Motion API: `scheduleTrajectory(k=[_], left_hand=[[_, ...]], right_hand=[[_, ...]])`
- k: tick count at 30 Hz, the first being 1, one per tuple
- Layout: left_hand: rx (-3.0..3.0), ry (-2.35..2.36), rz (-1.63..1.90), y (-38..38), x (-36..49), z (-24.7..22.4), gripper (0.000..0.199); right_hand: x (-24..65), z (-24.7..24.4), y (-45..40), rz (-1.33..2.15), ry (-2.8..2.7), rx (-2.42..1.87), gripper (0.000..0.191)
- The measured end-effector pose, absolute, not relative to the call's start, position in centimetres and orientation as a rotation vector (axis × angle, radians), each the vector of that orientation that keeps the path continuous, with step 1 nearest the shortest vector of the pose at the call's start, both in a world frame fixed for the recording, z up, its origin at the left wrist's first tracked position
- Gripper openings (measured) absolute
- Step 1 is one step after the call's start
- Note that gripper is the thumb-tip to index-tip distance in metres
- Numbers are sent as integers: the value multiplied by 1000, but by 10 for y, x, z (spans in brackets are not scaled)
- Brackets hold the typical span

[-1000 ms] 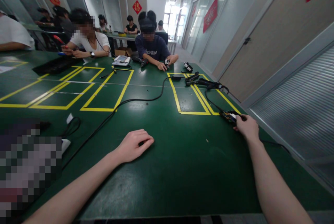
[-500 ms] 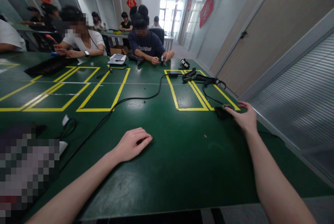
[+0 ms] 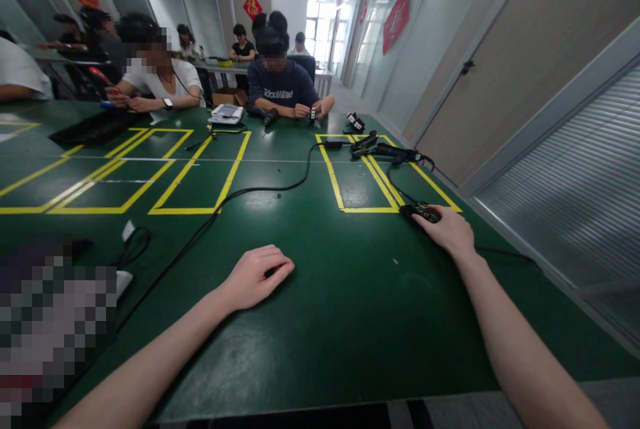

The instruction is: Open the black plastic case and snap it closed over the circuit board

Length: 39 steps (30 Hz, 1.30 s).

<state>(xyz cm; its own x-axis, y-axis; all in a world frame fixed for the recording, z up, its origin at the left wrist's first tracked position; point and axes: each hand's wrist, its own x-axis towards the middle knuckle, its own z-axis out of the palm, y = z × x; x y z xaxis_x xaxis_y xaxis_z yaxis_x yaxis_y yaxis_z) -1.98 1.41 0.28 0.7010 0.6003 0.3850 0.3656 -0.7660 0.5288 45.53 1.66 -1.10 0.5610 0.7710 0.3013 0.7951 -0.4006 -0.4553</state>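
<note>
My left hand [image 3: 257,277] rests on the green table [image 3: 325,322], its fingers curled together and the thumb alongside; nothing shows in it. Over to the right, my right hand [image 3: 450,230] is closed around a small black device [image 3: 425,214] with orange marks on top. The device lies at the near edge of a yellow-taped box, and my fingers cover its right side. A thin black cable [image 3: 397,185] runs from near it toward a bundle of black gear [image 3: 387,149] farther back.
A long black cable [image 3: 260,189] crosses the table. At the left lies a blurred-out object [image 3: 55,329]. Across the table, one person [image 3: 283,79] handles a small black-and-white part, near a power drill [image 3: 270,117] and a white device [image 3: 227,114]. Another person [image 3: 160,75] sits farther left.
My right hand has moved left and closed from a spread grip onto the black device, which has shifted slightly left. My left hand stays where it was.
</note>
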Motion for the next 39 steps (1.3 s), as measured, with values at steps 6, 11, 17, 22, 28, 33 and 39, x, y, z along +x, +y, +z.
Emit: scheduleTrajectory(k=[6,11,17,22,28,33,39], left_hand=[[2481,760,761,14,-21,2,30],[2533,697,857,7,-19,4,48],[2684,592,713,2,-12,2,39],[2708,707,732,4,-11,1,52],[2726,769,604,5,-13,-4,58],[2741,819,526,6,-14,-9,66],[2679,782,646,7,-16,-11,68]], right_hand=[[333,-3,11,126,-1902,-1825,40],[239,0,-27,488,-2467,-1072,44],[227,-5,-41,379,-2531,-974,35],[232,-9,-32,204,-2427,-945,34],[233,-8,-27,100,-2383,-807,35],[233,-7,-27,136,-2357,-733,30],[236,-10,-25,188,-2402,-850,33]])
